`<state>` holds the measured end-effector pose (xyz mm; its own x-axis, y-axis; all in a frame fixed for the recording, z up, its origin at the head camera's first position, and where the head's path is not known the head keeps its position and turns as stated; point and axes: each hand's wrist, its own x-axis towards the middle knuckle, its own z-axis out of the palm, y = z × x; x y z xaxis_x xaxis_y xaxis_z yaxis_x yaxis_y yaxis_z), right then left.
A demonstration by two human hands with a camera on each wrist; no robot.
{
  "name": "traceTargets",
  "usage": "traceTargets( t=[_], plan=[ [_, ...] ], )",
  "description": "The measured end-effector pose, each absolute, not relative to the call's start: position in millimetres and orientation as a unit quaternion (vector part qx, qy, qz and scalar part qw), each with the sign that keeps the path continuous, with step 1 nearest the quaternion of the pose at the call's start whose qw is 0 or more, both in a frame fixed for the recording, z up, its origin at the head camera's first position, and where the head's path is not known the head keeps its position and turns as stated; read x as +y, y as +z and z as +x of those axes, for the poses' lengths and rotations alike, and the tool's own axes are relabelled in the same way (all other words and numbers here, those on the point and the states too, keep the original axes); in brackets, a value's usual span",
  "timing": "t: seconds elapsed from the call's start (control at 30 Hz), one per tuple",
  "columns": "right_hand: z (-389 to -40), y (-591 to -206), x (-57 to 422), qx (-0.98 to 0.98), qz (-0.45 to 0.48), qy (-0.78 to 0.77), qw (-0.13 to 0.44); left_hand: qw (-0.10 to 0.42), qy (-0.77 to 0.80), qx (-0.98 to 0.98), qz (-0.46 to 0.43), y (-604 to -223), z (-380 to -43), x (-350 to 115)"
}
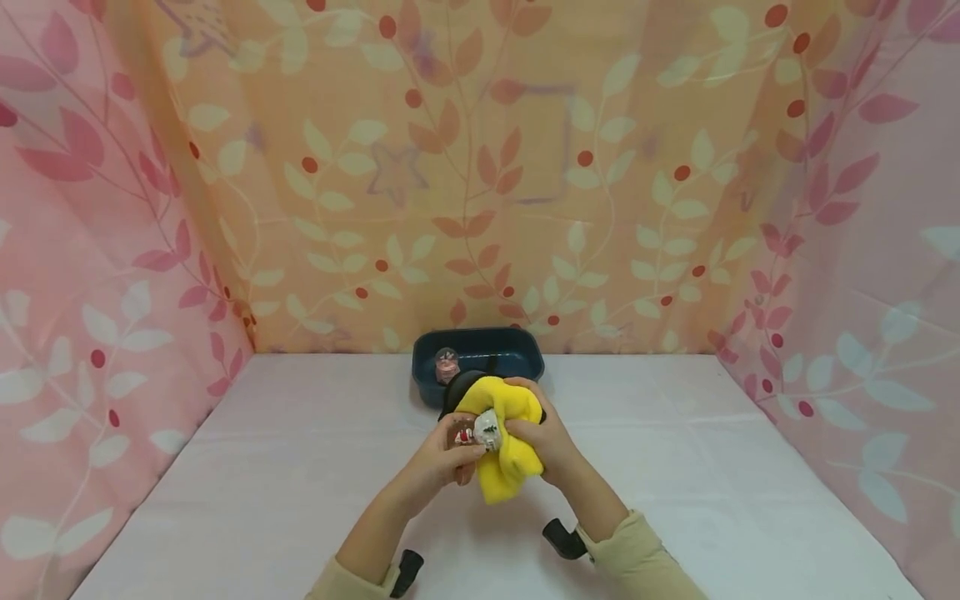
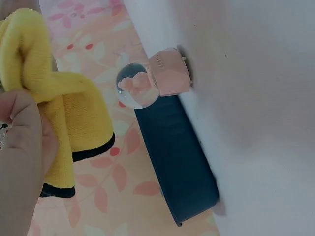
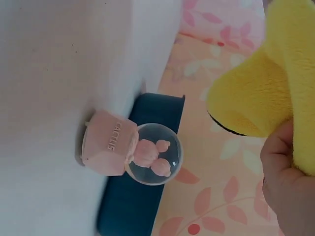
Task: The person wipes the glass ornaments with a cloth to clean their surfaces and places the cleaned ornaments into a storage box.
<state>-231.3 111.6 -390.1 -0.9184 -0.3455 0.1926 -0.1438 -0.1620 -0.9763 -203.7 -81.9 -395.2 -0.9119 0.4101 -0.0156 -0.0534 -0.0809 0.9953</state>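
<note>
My left hand (image 1: 431,462) grips a small snow globe (image 1: 487,430) with a brownish base and a red-and-white figure. My right hand (image 1: 551,437) holds a yellow cloth (image 1: 510,400) with a dark edge, bunched up against the globe's clear dome. In the left wrist view the cloth (image 2: 83,113) hangs beside the left hand (image 2: 24,147), and only a sliver of the held globe shows at the edge. The right wrist view has the right hand's fingers (image 3: 280,152) pressed into the cloth's folds.
A dark blue bin (image 1: 517,342) stands at the table's back, with a small pinkish globe (image 1: 447,365) at its left end. Before the bin stands a pink globe (image 3: 110,142) lettered "CACTUS", hidden by hands and cloth from the head view. Patterned curtains (image 1: 480,167) enclose the white table (image 1: 300,467).
</note>
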Motion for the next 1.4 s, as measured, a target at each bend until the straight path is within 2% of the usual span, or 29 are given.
traceTargets(
  t=[0.17, 0.43, 0.67, 0.8, 1.13, 1.4],
  plan=[
    [-230, -395, 109, 0.636, -0.129, -0.760, 0.042, 0.141, 0.730, 0.659, 0.114, -401, -204, -78],
    [-233, -398, 107, 0.644, -0.078, -0.761, 0.008, 0.066, 0.730, 0.679, 0.051, -396, -207, -70],
    [-235, -392, 125, 0.651, -0.035, -0.758, -0.004, 0.003, 0.743, 0.668, 0.048, -392, -218, -69],
    [-234, -388, 142, 0.650, -0.043, -0.759, -0.004, -0.026, 0.735, 0.677, 0.032, -388, -228, -69],
    [-225, -377, 171, 0.640, -0.067, -0.765, -0.010, -0.057, 0.725, 0.687, -0.001, -388, -254, -70],
    [-218, -374, 189, 0.639, -0.061, -0.766, -0.031, -0.117, 0.712, 0.692, 0.001, -394, -282, -67]
  ],
)
